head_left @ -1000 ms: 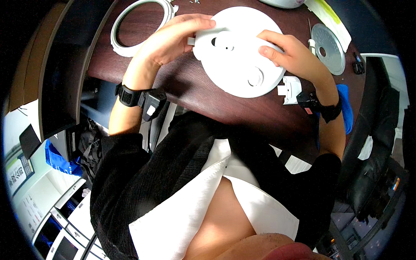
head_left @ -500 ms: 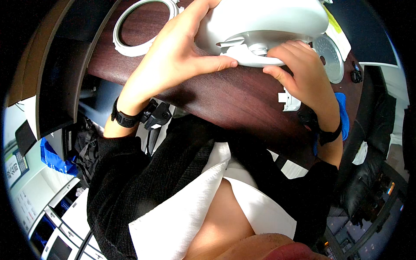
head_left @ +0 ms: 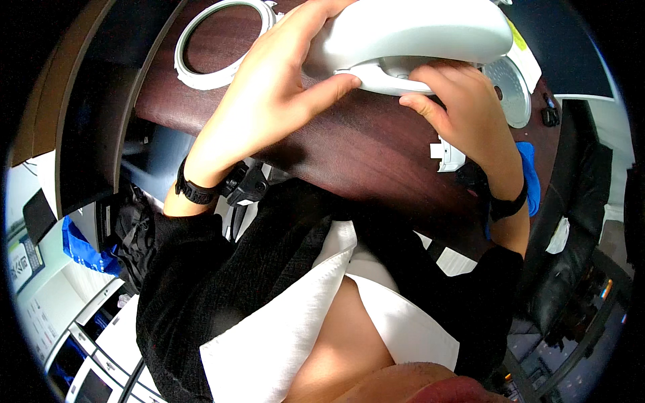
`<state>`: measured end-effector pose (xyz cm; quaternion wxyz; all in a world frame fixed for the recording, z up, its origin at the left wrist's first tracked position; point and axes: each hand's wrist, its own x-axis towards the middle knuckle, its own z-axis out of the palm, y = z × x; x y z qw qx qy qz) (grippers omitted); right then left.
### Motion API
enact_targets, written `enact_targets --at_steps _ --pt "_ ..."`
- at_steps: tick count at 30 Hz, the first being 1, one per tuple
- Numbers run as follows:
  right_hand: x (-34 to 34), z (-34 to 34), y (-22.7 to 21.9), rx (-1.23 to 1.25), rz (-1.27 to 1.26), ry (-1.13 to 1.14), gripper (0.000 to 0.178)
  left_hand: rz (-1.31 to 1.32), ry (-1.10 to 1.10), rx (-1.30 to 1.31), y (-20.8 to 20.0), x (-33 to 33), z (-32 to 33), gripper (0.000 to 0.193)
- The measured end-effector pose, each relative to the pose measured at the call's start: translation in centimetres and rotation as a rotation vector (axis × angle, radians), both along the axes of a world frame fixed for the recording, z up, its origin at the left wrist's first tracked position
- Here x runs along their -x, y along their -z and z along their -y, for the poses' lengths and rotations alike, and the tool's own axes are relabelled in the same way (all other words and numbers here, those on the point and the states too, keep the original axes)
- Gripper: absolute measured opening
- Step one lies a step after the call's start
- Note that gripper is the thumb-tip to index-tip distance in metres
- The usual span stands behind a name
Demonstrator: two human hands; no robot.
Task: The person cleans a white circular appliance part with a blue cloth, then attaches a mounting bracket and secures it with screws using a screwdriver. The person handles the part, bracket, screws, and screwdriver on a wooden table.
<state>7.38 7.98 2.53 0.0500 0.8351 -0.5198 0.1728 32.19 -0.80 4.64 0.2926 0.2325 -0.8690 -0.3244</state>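
A large, glossy white rounded appliance body (head_left: 416,33) takes up the top of the view and is cut off by the upper edge. Along its near lower side lies a curved white plastic piece (head_left: 384,82). My left hand (head_left: 279,77) grips the body's left side, its thumb tip against the left end of that piece. At the other end, my right hand (head_left: 463,104) is closed, thumb below and index finger over the piece's edge. Its remaining fingers are partly hidden under the body. A small white plastic bracket (head_left: 451,158) lies beneath my right wrist.
A white ring (head_left: 180,54) lies at the far left of the dark wood table (head_left: 356,151). On the right are a grey perforated disc (head_left: 516,97), a white-and-yellow sheet (head_left: 527,57), a small black object (head_left: 551,113) and a blue cloth (head_left: 531,174) at the edge.
The curved piece has moved up closer against the appliance body, and its rounded inner part is now covered. Both hands have shifted slightly upward with it.
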Motion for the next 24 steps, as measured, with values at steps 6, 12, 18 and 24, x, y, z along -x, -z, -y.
enact_targets --at_steps 6,12,18,24 --pt "0.2 -0.1 0.1 0.059 0.002 -0.002 0.03 -0.05 0.055 0.003 0.6 0.3 0.4 0.062" --pt "0.4 0.3 0.4 0.082 0.03 0.005 0.031 -0.013 -0.027 0.029 1.1 0.8 0.3 0.058" --pt "0.2 0.7 0.6 0.128 0.049 0.014 0.031 -0.04 -0.101 0.018 0.1 1.3 -0.6 0.051" --pt "0.4 0.5 0.7 0.205 0.004 0.054 0.03 -0.135 -0.087 0.158 2.8 1.2 0.6 0.056"
